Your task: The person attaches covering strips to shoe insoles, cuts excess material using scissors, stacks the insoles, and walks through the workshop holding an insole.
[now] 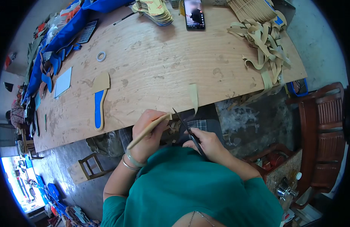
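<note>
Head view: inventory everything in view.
Table: 1, tan, centre
Insole: 1, blue-tan, left
Held insole: 1, tan, left hand
Scissors: 1, black, right hand
Loose strip: 1, cream, front
Strip pile: uncountable, cream, right
Stacked pieces: uncountable, yellow, back
Phone: 1, black, back
Tape roll: 1, pale, left
Calculator: 1, dark, back left
Pen: 1, dark, back
Paper: 1, white, left
Wooden seat: 1, brown, right
Stool: 1, brown, floor
Clutter: uncountable, mixed, edges
Left hand: 1, bare, front
Right hand: 1, bare, front

Single head-worn wide view, looking forward and down, green shirt (194, 181) close below, worktable (144, 68) stretching away ahead
</note>
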Action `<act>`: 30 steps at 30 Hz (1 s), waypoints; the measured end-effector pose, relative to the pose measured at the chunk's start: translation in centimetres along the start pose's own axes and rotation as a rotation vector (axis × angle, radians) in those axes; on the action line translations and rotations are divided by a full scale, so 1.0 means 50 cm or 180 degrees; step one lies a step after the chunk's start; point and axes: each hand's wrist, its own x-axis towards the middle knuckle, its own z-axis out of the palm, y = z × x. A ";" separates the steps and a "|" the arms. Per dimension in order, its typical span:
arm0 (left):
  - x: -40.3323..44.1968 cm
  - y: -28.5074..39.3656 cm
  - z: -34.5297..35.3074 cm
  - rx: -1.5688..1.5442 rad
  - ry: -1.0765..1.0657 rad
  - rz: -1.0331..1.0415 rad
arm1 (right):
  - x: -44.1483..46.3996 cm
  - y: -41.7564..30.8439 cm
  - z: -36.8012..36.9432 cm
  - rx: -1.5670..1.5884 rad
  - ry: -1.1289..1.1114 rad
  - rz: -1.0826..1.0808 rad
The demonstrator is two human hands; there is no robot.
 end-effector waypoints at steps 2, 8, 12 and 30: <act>-0.020 -0.010 -0.015 -0.0081 0.0126 -0.0215 | 0.003 -0.001 -0.009 -0.0017 -0.0008 -0.0062; -0.049 -0.014 -0.091 -0.0389 0.0523 -0.0622 | 0.057 -0.033 -0.117 -0.0562 0.0487 0.0690; -0.053 -0.009 -0.115 -0.0469 0.0981 -0.0437 | 0.055 -0.006 -0.165 -0.2004 0.0627 0.0924; -0.062 -0.009 -0.102 -0.0952 0.1003 -0.0537 | 0.118 -0.033 -0.126 -0.2623 0.0059 -0.0340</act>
